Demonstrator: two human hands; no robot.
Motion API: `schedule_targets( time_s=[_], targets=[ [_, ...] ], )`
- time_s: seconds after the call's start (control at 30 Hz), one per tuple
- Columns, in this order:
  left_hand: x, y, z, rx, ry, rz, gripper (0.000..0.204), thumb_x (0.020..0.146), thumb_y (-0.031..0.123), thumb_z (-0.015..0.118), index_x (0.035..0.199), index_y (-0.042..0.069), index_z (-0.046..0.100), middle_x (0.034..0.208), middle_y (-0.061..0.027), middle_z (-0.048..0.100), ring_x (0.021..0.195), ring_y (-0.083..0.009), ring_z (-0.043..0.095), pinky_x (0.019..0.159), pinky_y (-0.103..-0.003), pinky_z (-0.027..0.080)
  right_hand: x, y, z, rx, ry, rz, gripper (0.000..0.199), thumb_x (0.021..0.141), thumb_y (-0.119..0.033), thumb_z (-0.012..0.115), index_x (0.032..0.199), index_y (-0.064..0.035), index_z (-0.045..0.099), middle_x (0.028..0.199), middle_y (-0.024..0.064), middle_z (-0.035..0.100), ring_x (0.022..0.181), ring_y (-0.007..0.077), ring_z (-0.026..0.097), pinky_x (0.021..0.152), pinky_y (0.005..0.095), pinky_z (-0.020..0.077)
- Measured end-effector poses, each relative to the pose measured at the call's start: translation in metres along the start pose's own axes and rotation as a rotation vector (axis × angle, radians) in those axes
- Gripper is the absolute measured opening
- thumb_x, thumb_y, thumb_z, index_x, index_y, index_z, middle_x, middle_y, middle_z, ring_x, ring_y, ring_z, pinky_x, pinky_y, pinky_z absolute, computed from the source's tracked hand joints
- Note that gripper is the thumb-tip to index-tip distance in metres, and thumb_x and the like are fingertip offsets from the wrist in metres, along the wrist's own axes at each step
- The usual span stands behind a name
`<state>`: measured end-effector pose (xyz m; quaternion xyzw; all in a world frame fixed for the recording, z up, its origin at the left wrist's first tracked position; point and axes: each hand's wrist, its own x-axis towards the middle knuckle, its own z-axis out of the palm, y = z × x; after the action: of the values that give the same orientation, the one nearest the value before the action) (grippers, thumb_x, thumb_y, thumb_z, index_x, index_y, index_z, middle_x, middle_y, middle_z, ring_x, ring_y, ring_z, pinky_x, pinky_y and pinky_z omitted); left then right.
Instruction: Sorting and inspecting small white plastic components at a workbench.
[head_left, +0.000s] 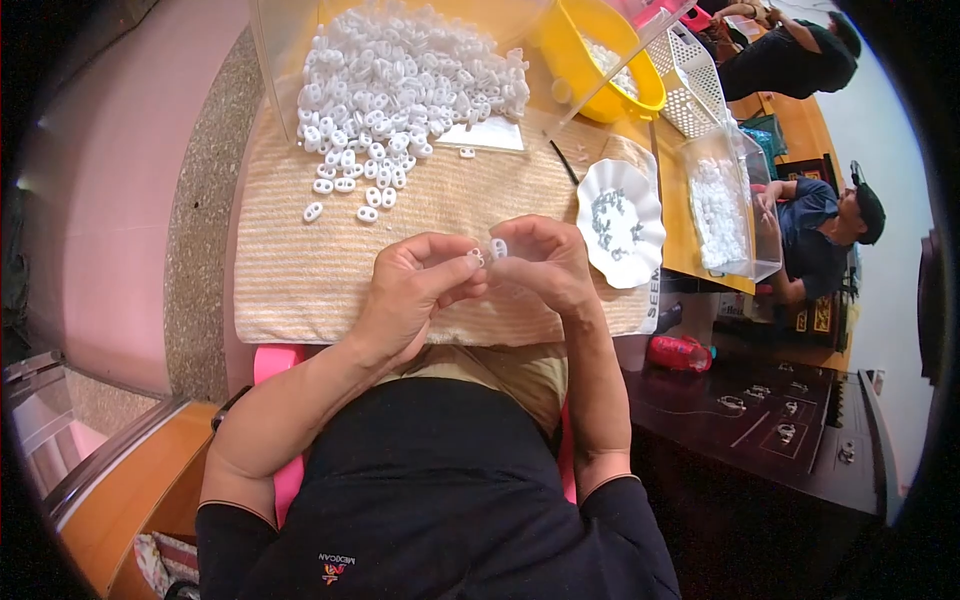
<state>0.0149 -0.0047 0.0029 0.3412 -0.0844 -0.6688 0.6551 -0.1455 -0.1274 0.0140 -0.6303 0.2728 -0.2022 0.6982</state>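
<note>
Over the near part of a striped beige towel (290, 270), my two hands meet fingertip to fingertip. My left hand (415, 282) pinches a small pale piece with loops (477, 257); its exact kind is too small to tell. Between the thumb and forefinger of my right hand (548, 265) is a white oval two-hole plastic piece (499, 248), standing on edge. The two pieces are close together, and whether they touch I cannot tell. Beyond my hands lies a big heap of the same white two-hole pieces (400, 80), with several scattered toward me.
Right of my hands stands a white scalloped dish (640, 262) holding small grey parts. A thin black stick (564, 162) lies behind it. Farther off are a yellow basin (560, 60), a white perforated basket (688, 85) and a clear bin (762, 225) of white pieces. Other people sit at right.
</note>
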Motion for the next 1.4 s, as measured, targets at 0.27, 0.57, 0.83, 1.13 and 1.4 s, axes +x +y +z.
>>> schedule_targets(
  time_s=[0.27,0.57,0.83,1.13,1.4],
  targets=[
    [0.001,-0.001,0.0,0.026,0.01,0.003,0.015,0.087,0.006,0.066,0.1,-0.001,0.063,0.089,-0.0083,0.068,0.075,-0.0128,0.065,0.073,-0.025,0.054,0.0,0.0,0.0,-0.016,-0.011,0.025,0.03,0.081,0.0,0.072,0.109,0.0047,0.061,0.091,0.0101,0.069,0.081,0.0143,0.067,0.071,0.0264,0.0577],
    [0.002,-0.004,-0.003,0.056,0.008,-0.006,0.015,0.087,0.003,0.064,0.101,-0.001,0.063,0.092,-0.0104,0.068,0.077,-0.015,0.066,0.073,-0.026,0.056,-0.001,-0.006,0.004,-0.013,-0.004,0.039,0.029,0.078,0.004,0.073,0.105,0.004,0.064,0.092,0.0084,0.069,0.082,0.0132,0.066,0.074,0.0262,0.0551],
    [0.001,-0.003,0.001,0.051,0.013,0.001,0.015,0.086,0.007,0.068,0.098,0.0,0.065,0.087,-0.0072,0.068,0.074,-0.012,0.064,0.07,-0.024,0.054,-0.002,-0.007,0.005,0.019,0.003,0.111,0.026,0.076,0.007,0.072,0.101,0.0037,0.066,0.092,0.0094,0.071,0.083,0.0133,0.067,0.076,0.0258,0.053],
    [0.001,-0.002,0.001,0.084,0.005,-0.01,0.013,0.085,0.007,0.07,0.095,0.001,0.065,0.084,-0.0055,0.067,0.071,-0.0108,0.063,0.067,-0.024,0.054,-0.003,-0.006,0.003,-0.069,-0.038,0.076,0.029,0.08,0.0,0.073,0.107,0.0052,0.064,0.093,0.0099,0.07,0.083,0.0138,0.067,0.075,0.0257,0.0566],
    [0.001,-0.001,0.001,0.07,0.013,-0.02,0.012,0.084,0.007,0.07,0.094,0.002,0.065,0.084,-0.006,0.067,0.072,-0.0112,0.063,0.067,-0.024,0.053,-0.004,-0.007,0.005,-0.059,-0.037,0.081,0.028,0.08,0.0,0.073,0.106,0.0051,0.065,0.091,0.0091,0.07,0.082,0.0133,0.067,0.074,0.0259,0.0565]
  ],
)
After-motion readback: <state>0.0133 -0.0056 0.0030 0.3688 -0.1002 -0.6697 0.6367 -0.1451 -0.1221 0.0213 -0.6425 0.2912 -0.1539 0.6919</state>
